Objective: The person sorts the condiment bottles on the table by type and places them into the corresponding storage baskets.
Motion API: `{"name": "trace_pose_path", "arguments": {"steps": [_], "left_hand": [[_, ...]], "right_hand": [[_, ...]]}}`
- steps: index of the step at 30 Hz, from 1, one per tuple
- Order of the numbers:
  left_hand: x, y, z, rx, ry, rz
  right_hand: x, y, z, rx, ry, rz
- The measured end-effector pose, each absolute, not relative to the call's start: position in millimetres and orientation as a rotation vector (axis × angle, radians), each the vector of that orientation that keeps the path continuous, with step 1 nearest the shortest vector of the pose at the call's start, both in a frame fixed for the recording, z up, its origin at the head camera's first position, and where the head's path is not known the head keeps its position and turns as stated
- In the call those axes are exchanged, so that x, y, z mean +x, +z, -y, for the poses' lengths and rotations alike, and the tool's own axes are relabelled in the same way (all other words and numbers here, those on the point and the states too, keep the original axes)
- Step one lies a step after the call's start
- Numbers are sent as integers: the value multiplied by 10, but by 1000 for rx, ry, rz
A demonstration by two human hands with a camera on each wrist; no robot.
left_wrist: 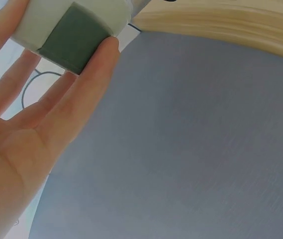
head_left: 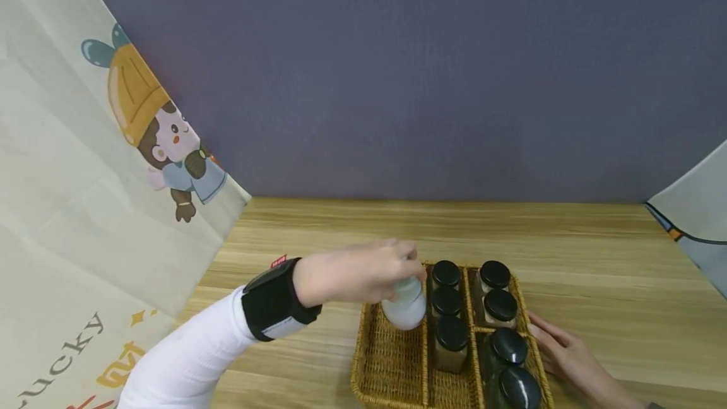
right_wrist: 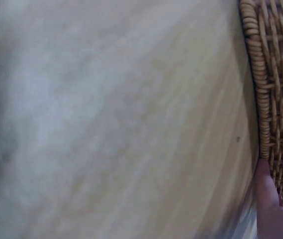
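- The wooden table (head_left: pixel 596 257) lay in front of me, with a grey wall (head_left: pixel 397 68) behind it and printed cloths at both sides.
- On the table stood the wicker basket (head_left: pixel 392 365), divided in three lanes; the left lane was bare, the middle and right lanes held jars.
- My left hand (head_left: pixel 363 273) hung over the far end of the left lane and its fingers (left_wrist: pixel 89 84) were curled around the top of the white jar (head_left: pixel 404 305), gripping it from above. In the left wrist view I saw the jar's pale body with a grey-green label.
- The white jar was in the air, just above the basket floor, close beside the first dark-lidded jars (head_left: pixel 446 300); I could not tell if it touched them.
- My right hand (head_left: pixel 568 352) rested with relaxed, straight fingers against the right rim of the basket and held nothing; one fingertip (right_wrist: pixel 268 199) touched the weave.
- I judged that the step in hand was moving the white jar at the left lane, either in or out.
- The next move, I think, called for a vertical path and for steadying the basket.
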State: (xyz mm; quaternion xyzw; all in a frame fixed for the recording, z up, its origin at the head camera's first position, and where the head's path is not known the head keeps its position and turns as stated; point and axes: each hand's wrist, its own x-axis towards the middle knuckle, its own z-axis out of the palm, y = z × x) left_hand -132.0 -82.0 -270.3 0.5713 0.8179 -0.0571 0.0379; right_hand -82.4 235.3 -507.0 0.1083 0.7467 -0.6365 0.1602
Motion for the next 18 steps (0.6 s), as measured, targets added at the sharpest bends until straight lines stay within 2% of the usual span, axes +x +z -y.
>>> {"name": "trace_pose_path", "arguments": {"steps": [10,18], "left_hand": [[-1260,-2841,925,1829,-199,-2525],[-1247,-2992,926,1793,-233,-2542]], "right_hand": [[-776,-5003,-2327,326,-1835,-2129],[-775,-4998,-2324,326,-1821,-2136]]}}
